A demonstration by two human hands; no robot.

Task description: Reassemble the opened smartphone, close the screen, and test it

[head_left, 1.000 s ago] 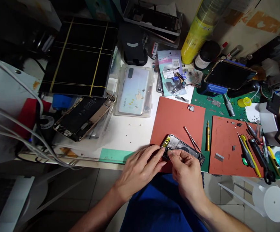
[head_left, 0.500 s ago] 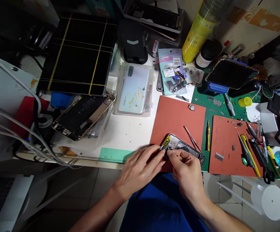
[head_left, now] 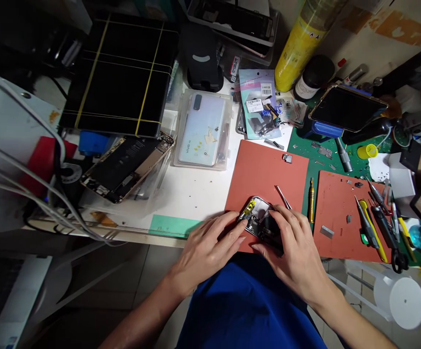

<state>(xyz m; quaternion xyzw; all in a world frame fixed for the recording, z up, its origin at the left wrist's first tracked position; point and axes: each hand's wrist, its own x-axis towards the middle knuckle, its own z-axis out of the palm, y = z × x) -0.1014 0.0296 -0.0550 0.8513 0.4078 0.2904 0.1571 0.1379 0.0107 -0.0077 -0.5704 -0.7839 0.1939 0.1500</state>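
An opened phone (head_left: 260, 208) lies at a slant on the near part of the red-brown mat (head_left: 268, 165), its inner parts and some yellow pieces showing at the left end. At that end the fingers of my left hand (head_left: 214, 242) hold its edge. My right hand (head_left: 296, 247) spans the other end, thumb on the near side and fingers on the far side, hiding much of that half. Just beyond the right fingers lie metal tweezers (head_left: 282, 196), partly covered. A small metal part (head_left: 287, 158) rests higher on the mat.
To the right are a gold screwdriver (head_left: 311, 201) and a second mat (head_left: 336, 201) with tools and small parts. A cased white phone (head_left: 201, 128) lies left of centre, near an opened larger phone (head_left: 128, 169). A propped phone (head_left: 348, 109) stands behind. Cables (head_left: 24, 169) hang at left.
My right hand has gone from a pinch over the middle of the phone to a wider hold around its right end. My left hand stays at the left end. The view has shifted slightly.
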